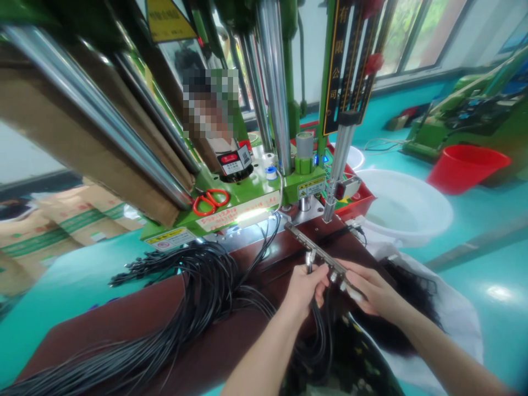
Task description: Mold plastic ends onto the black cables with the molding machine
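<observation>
My right hand grips the near end of a long, narrow metal bar, which slants away toward the machine. Small metal connectors sit along the bar's near part. Beside it, my left hand is closed around several black cables that hang down below it. A metal cable plug sticks up from the left fingers, close against the bar; whether it is seated in the bar I cannot tell. A large bundle of black cables lies on the brown table to the left.
A green press machine with steel columns stands ahead, with orange-handled scissors on its ledge. To the right are a white tub, a red bucket and a white sack holding dark cables. A person is partly visible behind the machine.
</observation>
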